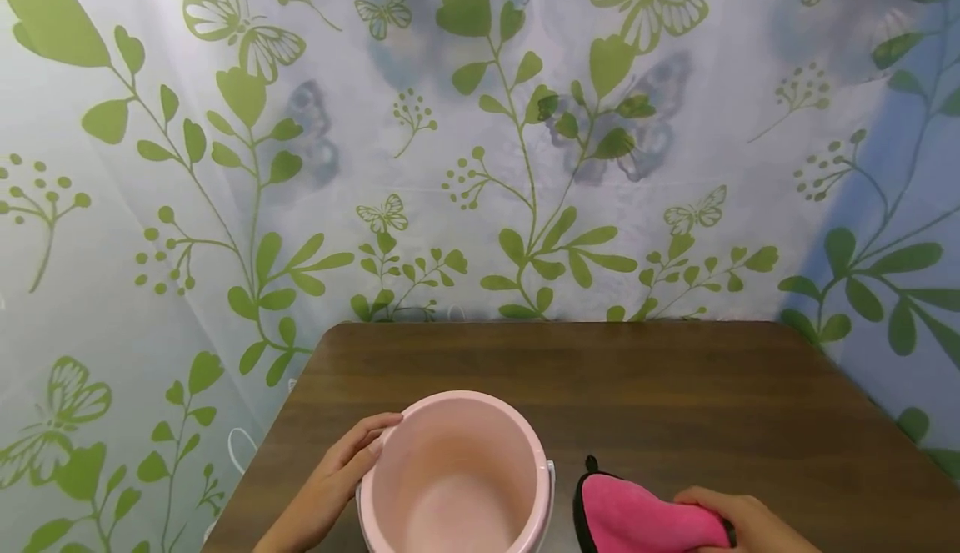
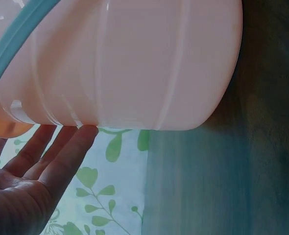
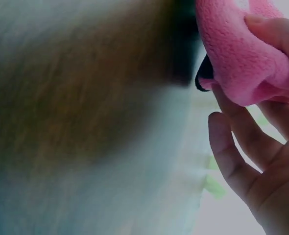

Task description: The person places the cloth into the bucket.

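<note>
Pale pink bucket [image 1: 459,453] between two hands, a bright pink cloth [image 1: 637,518] to its right.
The bucket's inner wall and floor show through its open top, and its handle [image 2: 18,38] slants across its side; at its left, the left hand [image 1: 337,470] rests nearly straight fingers on the outer wall near the rim, while to its right, the right hand [image 1: 742,521] pinches the black-edged cloth, which lies between bucket and hand.
</note>
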`<state>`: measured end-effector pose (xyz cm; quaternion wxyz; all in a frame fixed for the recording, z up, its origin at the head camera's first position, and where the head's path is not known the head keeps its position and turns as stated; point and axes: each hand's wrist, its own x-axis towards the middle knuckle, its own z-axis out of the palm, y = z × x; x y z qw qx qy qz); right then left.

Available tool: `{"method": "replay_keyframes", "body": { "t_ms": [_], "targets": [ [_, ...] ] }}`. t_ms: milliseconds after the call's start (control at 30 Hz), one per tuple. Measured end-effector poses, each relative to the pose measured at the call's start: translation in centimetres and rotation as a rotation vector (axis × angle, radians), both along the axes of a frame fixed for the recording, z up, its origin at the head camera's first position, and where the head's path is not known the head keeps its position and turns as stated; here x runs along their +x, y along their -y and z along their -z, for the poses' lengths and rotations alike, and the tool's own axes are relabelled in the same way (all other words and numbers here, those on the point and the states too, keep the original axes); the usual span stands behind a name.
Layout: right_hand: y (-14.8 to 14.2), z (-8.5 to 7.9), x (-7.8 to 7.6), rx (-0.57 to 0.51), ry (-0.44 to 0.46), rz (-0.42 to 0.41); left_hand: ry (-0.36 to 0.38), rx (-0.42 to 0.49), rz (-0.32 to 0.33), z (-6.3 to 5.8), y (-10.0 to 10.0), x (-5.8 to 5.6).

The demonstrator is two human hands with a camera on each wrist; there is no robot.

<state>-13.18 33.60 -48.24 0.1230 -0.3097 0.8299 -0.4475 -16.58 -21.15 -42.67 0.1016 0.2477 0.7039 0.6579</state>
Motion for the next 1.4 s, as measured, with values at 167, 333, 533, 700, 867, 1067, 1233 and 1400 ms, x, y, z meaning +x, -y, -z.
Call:
{"method": "replay_keyframes", "body": {
  "t_ms": [167, 333, 533, 700, 867, 1067, 1233, 1400],
  "targets": [
    [0.0, -0.3, 0.0, -0.020, -0.030, 0.045, 0.020, -0.013, -0.012, -0.3, -0.3, 0.0],
    [0.0, -0.7, -0.3, -0.017, -0.090, 0.094, 0.033, -0.009, -0.011, -0.3, -0.3, 0.1],
    [0.1, -1.6, -0.7, 0.026, -0.180, 0.176, 0.032, -0.005, -0.008, -0.2, -0.2, 0.1],
    [0.4, -2.7, -0.9, 0.019, -0.340, 0.227, 0.032, -0.005, -0.010, -0.2, -0.2, 0.0],
    [1.2, -3.8, -1.3, -0.003, -0.440, 0.272, 0.038, 0.001, -0.011, -0.2, -0.3, 0.0],
    [1.9, -5.6, -1.9, -0.002, -0.491, 0.274, 0.045, -0.006, -0.021, -0.1, -0.3, 0.0],
    [2.3, -7.5, -2.5, 0.025, -0.528, 0.288, 0.033, -0.002, -0.020, 0.1, -0.2, -0.1],
    [2.7, -9.3, -2.9, 0.038, -0.536, 0.314, 0.027, -0.004, -0.023, 0.1, -0.2, -0.1]
  ]
}}
